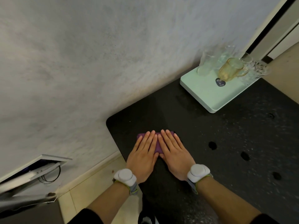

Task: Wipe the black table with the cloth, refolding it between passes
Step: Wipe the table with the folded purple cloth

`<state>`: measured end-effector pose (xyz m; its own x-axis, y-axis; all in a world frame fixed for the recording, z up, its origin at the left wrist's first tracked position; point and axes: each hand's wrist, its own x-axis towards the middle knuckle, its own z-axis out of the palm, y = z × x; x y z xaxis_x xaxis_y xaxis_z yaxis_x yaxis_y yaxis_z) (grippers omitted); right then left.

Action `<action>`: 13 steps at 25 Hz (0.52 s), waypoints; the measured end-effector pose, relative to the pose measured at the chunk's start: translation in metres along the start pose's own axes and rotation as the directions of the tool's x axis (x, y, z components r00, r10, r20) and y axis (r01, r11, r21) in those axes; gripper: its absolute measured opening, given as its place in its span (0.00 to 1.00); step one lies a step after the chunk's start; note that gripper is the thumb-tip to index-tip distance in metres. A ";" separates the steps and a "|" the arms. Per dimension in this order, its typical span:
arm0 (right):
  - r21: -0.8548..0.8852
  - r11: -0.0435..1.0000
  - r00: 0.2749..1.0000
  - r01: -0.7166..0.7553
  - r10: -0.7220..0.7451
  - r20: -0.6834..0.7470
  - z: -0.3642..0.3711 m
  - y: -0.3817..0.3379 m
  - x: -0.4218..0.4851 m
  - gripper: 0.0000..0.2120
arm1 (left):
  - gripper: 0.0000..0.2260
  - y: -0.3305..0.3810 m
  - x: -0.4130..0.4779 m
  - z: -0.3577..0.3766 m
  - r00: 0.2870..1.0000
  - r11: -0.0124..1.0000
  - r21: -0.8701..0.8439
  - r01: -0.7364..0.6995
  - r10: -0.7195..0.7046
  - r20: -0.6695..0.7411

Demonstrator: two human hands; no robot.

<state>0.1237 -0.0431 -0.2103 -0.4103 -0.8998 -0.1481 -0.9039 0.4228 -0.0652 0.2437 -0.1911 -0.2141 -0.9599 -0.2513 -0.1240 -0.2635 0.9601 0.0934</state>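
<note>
A folded purple cloth [157,147] lies on the black table [226,143] near its left rounded corner. My left hand [143,157] and my right hand [174,155] both press flat on top of the cloth, side by side, fingers straight and close together, pointing away from me. The hands cover most of the cloth; only its far edge and a strip between the hands show. Each wrist wears a white band device.
A pale green tray [208,96] stands at the table's far edge against the wall, holding clear glasses [205,65] and an amber glass mug [229,69]. Several round holes [212,145] dot the tabletop to the right. An open wall box with cables [40,172] is lower left.
</note>
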 end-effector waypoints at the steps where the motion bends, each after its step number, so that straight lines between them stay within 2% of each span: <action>1: -0.005 1.000 1.000 0.003 -0.003 -0.008 -0.003 0.007 0.009 0.31 | 0.29 -0.002 0.011 -0.002 1.000 1.000 -0.005 0.002 -0.002 -0.007; 5: 0.023 1.000 1.000 -0.012 0.011 0.010 -0.014 0.050 0.062 0.31 | 0.30 -0.014 0.081 -0.014 1.000 1.000 -0.022 -0.019 0.019 -0.010; 13: 0.010 0.994 0.992 -0.110 0.110 -0.058 -0.021 0.135 0.156 0.31 | 0.28 -0.039 0.223 -0.025 0.988 0.990 0.034 -0.134 0.136 -0.074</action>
<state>-0.0648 -0.1292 -0.2214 -0.5139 -0.8523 -0.0974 -0.8519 0.5204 -0.0587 0.0377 -0.2875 -0.2204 -0.9913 -0.1264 -0.0363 -0.1288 0.9888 0.0752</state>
